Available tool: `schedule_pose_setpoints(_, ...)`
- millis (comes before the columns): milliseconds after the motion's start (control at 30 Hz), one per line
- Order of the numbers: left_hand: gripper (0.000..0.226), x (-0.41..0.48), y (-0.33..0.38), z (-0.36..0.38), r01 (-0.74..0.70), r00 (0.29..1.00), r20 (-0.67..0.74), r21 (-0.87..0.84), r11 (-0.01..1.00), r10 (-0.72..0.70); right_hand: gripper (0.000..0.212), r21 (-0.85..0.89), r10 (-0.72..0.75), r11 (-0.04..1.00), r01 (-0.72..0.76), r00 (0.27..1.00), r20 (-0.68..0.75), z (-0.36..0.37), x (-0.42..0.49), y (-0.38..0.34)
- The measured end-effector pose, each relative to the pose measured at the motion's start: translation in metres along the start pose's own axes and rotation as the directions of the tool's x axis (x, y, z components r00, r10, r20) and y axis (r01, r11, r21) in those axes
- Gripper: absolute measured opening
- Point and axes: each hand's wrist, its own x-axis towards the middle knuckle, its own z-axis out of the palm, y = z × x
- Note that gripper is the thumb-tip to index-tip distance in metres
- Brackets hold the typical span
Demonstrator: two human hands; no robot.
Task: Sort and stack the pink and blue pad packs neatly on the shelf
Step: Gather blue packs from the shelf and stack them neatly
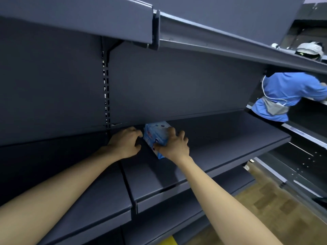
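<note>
Head: blue pack (154, 136) between hands (174, 147)

The shelf (221, 137) looks like painted sheet metal, dark grey, matt and smooth. Behind it the back panel (177, 85) has the same matt finish. The rail (212, 38) above the shelf is smooth metal with a dull sheen. The pack (155, 133) on the shelf is wrapped in glossy plastic film. The floor (265, 206) below looks like wood blocks. The jacket (286, 85) to its right is matt cloth.
</note>
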Motion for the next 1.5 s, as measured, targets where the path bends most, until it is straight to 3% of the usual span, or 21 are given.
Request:
schedule_pose_setpoints(100, 0.052, 0.001, -0.002, 0.0, 0.02, 1.0, 0.004, -0.018, 1.0, -0.02, 0.067, 0.113, -0.009, 0.993, 0.016, 0.998, -0.058, -0.002, 0.005, 0.005)
schedule_pose_setpoints(167, 0.069, 0.0, -0.003, 0.0, 0.034, 0.999, 0.009, -0.056, 0.998, -0.034, 0.063, 0.293, 0.03, 0.956, -0.001, 0.995, -0.094, -0.004, 0.011, 0.009)
schedule_pose_setpoints(233, 0.088, -0.001, -0.006, -0.001, 0.045, 0.999, 0.016, -0.139, 0.989, -0.043, 0.054, 0.609, 0.115, 0.792, -0.05, 0.991, -0.069, -0.007, 0.016, 0.011)
schedule_pose_setpoints(300, 0.102, -0.003, -0.008, -0.003, 0.057, 0.998, 0.036, -0.262, 0.963, -0.049, 0.037, 0.834, 0.191, 0.524, -0.172, 0.978, 0.082, -0.014, 0.016, 0.01)
schedule_pose_setpoints(367, 0.113, -0.005, -0.008, -0.006, 0.071, 0.997, 0.044, -0.392, 0.917, -0.058, 0.024, 0.874, 0.148, 0.323, -0.362, 0.932, 0.331, -0.024, 0.014, 0.01)
schedule_pose_setpoints(400, 0.117, -0.005, -0.009, -0.007, 0.075, 0.997, 0.045, -0.45, 0.89, -0.062, 0.026, 0.853, 0.108, 0.278, -0.441, 0.897, 0.428, -0.028, 0.012, 0.01)
schedule_pose_setpoints(567, 0.135, -0.008, -0.016, -0.02, 0.071, 0.995, 0.1, -0.723, 0.687, 0.002, 0.044, 0.775, 0.018, 0.211, -0.596, 0.795, 0.606, -0.027, 0.014, 0.015)
schedule_pose_setpoints(667, 0.12, -0.012, -0.017, -0.028, 0.044, 0.997, 0.074, -0.839, 0.542, 0.034, 0.048, 0.719, -0.007, 0.229, -0.656, 0.738, 0.675, -0.027, 0.01, 0.011)
schedule_pose_setpoints(867, 0.098, -0.018, -0.011, -0.036, 0.035, 0.999, 0.046, -0.866, 0.499, 0.01, 0.052, 0.667, 0.017, 0.229, -0.709, 0.688, 0.726, -0.023, 0.0, -0.004)
schedule_pose_setpoints(1000, 0.096, -0.019, -0.016, -0.037, 0.048, 0.998, 0.017, -0.854, 0.518, -0.065, 0.068, 0.707, 0.03, 0.299, -0.641, 0.747, 0.664, -0.027, 0.001, -0.01)
schedule_pose_setpoints(1100, 0.096, -0.022, -0.021, -0.037, 0.077, 0.992, 0.012, -0.853, 0.516, -0.128, 0.048, 0.803, 0.014, 0.231, -0.55, 0.827, 0.563, -0.037, -0.007, -0.023)
schedule_pose_setpoints(1167, 0.098, -0.026, -0.024, -0.036, 0.088, 0.988, 0.009, -0.851, 0.518, -0.153, 0.028, 0.827, -0.006, 0.375, -0.419, 0.891, 0.454, -0.035, -0.011, -0.032)
schedule_pose_setpoints(1200, 0.099, -0.028, -0.026, -0.035, 0.097, 0.986, 0.011, -0.849, 0.52, -0.166, 0.028, 0.826, -0.049, 0.454, -0.333, 0.917, 0.396, -0.034, -0.016, -0.036)
schedule_pose_setpoints(1267, 0.097, -0.035, -0.029, -0.034, 0.12, 0.982, 0.024, -0.848, 0.516, -0.189, 0.059, 0.783, -0.145, 0.595, -0.181, 0.934, 0.326, -0.03, -0.02, -0.044)
schedule_pose_setpoints(1333, 0.092, -0.046, -0.033, -0.035, 0.138, 0.975, 0.025, -0.85, 0.508, -0.223, 0.074, 0.696, -0.223, 0.717, -0.046, 0.93, 0.291, -0.027, -0.028, -0.056)
schedule_pose_setpoints(1400, 0.082, -0.059, -0.037, -0.039, 0.137, 0.969, 0.005, -0.841, 0.523, -0.247, 0.071, 0.62, -0.265, 0.783, 0.056, 0.931, 0.25, -0.022, -0.03, -0.068)
schedule_pose_setpoints(1500, 0.072, -0.079, -0.043, -0.054, 0.184, 0.963, 0.004, -0.74, 0.647, -0.27, 0.059, 0.52, -0.31, 0.838, 0.164, 0.928, 0.206, -0.01, -0.032, -0.089)
